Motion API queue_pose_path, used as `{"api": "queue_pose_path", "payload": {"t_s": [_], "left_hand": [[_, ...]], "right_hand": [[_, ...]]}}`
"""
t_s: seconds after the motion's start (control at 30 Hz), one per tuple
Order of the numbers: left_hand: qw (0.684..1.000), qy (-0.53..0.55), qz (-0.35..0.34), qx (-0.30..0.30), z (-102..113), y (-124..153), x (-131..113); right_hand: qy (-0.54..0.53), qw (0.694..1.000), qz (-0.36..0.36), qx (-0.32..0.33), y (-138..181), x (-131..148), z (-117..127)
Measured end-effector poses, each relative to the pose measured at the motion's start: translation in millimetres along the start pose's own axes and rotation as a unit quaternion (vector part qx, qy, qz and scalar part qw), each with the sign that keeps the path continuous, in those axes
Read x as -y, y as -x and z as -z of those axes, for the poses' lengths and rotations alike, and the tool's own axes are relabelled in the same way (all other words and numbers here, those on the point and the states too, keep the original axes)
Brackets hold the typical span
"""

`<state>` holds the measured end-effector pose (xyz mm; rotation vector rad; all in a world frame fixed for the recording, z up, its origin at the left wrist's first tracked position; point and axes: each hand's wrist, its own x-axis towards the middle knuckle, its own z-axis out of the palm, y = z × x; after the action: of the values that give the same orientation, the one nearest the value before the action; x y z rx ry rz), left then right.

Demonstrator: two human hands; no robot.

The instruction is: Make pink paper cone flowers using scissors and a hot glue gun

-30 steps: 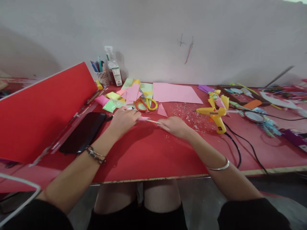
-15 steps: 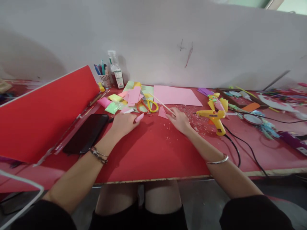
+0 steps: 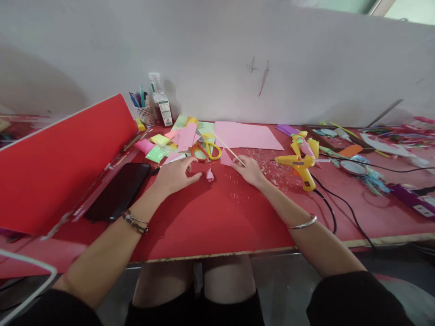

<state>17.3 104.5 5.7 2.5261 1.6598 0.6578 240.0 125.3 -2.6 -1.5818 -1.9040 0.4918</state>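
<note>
A small curled piece of pink paper (image 3: 210, 175) rests on the red tabletop between my hands. My left hand (image 3: 175, 174) is just left of it, thumb and fingers apart, with nothing in its grasp. A thin pale wooden stick (image 3: 227, 147) slants up and left out of my right hand (image 3: 248, 170), whose fingers are closed around its lower end. Under those fingertips lies a pink paper piece (image 3: 225, 158). Behind both hands are the scissors with yellow and orange handles (image 3: 214, 151); their blades are hidden among paper scraps.
A yellow glue gun (image 3: 302, 166) with a black cord stands at right, beside scattered shavings. A black phone (image 3: 118, 192) and a raised red board (image 3: 68, 163) are at left. Against the wall stand a glass bottle (image 3: 163, 106) and a pen cup (image 3: 146, 114). Pink sheet (image 3: 248, 135) lies behind.
My left hand has let go of the pink paper, which now lies on the table, and its fingers have spread. My right hand still holds the stick. The view has shifted slightly.
</note>
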Motion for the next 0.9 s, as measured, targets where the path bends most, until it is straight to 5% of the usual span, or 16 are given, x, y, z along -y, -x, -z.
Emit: {"api": "queue_pose_path", "payload": {"t_s": [0.2, 0.33, 0.53, 0.7, 0.9], "left_hand": [[0.948, 0.316, 0.004, 0.026, -7.4, -0.4, -7.8], [0.939, 0.340, 0.011, 0.053, -14.6, 0.8, -14.4], [0.923, 0.383, 0.041, 0.014, -6.8, 0.4, -21.4], [0.905, 0.406, 0.119, -0.044, -0.7, -2.5, -18.1], [0.773, 0.593, 0.223, -0.029, -7.2, -7.3, -5.9]], "right_hand": [[-0.220, 0.968, 0.036, 0.117, 15.3, 22.2, -5.5], [-0.267, 0.951, 0.051, 0.146, 22.3, 32.1, -10.0], [-0.272, 0.952, 0.074, 0.120, 23.1, 31.0, -14.5], [-0.178, 0.977, 0.105, 0.045, 24.9, 27.4, -10.6], [0.022, 0.980, 0.180, 0.079, 23.3, 20.1, -0.6]]}}
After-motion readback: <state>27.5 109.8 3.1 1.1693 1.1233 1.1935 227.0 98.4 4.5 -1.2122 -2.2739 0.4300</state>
